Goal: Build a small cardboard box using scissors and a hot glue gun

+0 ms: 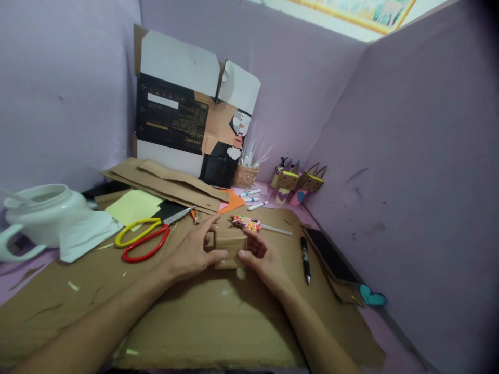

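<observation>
Head cam: card box (231, 241) abt mid-width on the mat (210, 332), nearer its far edge than its near one. L hand (195, 248) + R hand (268, 262) pinch it from the sides, thumbs on near face; L index sticks out past it, R fingers curled at its side. Can't tell if box bottom touches mat.

Risks, my read: too much thumb press = dented face; uneven L/R squeeze = box racks out of sq. If any seams are glued, they could pop; can't see joints. Wrapped stick (248, 223) is just beyond box, easy to knock if hands push fwd. Scissors (166, 223) lie near L hand, so a L sweep could catch them. Pen (305, 259) toward mat's R edge, might roll if bumped.

Mat: scraps + dark marks toward L edge. Phone (331, 252) along R edge. Card strips (167, 182) at far L corner, markers (258, 205) off far edge, pot (42, 218) past L edge. Pink table (393, 345) shows by near R corner.

Room: lilac walls (304, 93), R one smudged; opened carton (171, 114) leans at back; framed pic (374, 13) up top R.
</observation>
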Demonstrator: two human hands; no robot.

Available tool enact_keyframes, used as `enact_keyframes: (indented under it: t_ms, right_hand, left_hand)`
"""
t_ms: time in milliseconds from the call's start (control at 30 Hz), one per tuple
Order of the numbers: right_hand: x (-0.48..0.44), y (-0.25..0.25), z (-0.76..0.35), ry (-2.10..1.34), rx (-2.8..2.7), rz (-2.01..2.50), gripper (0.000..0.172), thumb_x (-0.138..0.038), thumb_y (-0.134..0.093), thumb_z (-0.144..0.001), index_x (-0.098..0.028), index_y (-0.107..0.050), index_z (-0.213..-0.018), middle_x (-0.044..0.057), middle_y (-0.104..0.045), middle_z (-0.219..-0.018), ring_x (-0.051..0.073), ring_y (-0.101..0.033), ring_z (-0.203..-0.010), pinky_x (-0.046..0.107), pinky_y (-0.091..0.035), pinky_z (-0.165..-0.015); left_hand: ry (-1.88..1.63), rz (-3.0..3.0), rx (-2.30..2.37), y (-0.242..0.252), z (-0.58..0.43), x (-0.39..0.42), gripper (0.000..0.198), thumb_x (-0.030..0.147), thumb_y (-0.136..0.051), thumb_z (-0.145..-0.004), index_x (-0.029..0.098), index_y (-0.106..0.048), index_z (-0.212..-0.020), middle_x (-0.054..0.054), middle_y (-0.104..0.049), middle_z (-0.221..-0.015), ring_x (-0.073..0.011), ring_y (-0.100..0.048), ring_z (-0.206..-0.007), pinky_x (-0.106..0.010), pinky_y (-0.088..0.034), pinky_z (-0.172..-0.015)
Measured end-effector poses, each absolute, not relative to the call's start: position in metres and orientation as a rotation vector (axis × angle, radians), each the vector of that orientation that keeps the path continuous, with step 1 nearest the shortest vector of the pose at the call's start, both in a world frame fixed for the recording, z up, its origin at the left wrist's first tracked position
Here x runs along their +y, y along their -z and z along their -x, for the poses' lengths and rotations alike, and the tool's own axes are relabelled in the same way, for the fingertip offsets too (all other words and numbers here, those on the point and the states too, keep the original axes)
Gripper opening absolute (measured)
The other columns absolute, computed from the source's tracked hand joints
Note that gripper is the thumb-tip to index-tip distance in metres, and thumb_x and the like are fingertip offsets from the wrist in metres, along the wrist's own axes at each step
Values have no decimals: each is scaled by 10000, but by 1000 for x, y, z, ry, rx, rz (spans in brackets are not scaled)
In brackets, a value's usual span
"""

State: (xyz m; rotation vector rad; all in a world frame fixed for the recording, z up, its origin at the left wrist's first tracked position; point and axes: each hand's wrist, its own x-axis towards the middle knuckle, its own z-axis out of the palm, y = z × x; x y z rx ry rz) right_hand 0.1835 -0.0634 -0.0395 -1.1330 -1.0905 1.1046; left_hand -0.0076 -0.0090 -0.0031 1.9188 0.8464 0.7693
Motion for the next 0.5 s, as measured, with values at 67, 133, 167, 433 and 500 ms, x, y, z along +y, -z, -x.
enact_keyframes:
  t_ms: [67, 133, 167, 433, 500]
  right_hand:
    - [-65, 37, -183, -1098, -1109, 1110, 617, -237, -813, -555, -221, -584, -1128, 93, -663, -1128, 275, -637, -1012, 476, -477, -924]
    - [-66, 35, -182, -1107, -1144, 1052, 632, -175, -807, -539, -231, -592, -1131, 84, -654, -1164, 275, -622, -1053, 464, -469, -945]
    - [-66, 34, -182, -1102, -1163, 1020, 628, -146, -800, -533, -232, -601, -1123, 79, -650, -1177, 273, -609, -1082, 458, -453, -969]
    - [-60, 47, -179, -1101, -1199, 1005, 622, -61, -692, -557, -244, -577, -1140, 70, -627, -1217, 264, -550, -1176, 446, -401, -1026]
    - [-61, 49, -177, -1106, -1222, 1035, 655, -76, -684, -572, -240, -544, -1191, 82, -597, -1260, 264, -537, -1190, 444, -398, -1029]
  left_hand:
    - [-713, -1786, 874, 3, 6, -8, 726, 278, -658, -638, 135, -413, -1307, -142, -570, -1265, -269, -603, -1070, -405, -494, -907]
    - [-695, -1799, 868, 1, 6, -9, 690, 223, -667, -607, 138, -470, -1263, -116, -613, -1213, -262, -611, -1052, -384, -503, -896]
    - [-706, -1835, 865, 0, 6, -10, 676, 207, -667, -605, 146, -485, -1253, -105, -619, -1206, -257, -615, -1042, -375, -509, -886]
    - [-778, -2203, 883, 10, 6, -11, 617, 186, -652, -671, 205, -465, -1259, -72, -603, -1225, -246, -578, -1098, -362, -464, -944]
    - [-710, -2195, 900, 14, 6, -10, 668, 185, -655, -666, 205, -421, -1292, -81, -585, -1249, -253, -557, -1131, -363, -451, -957]
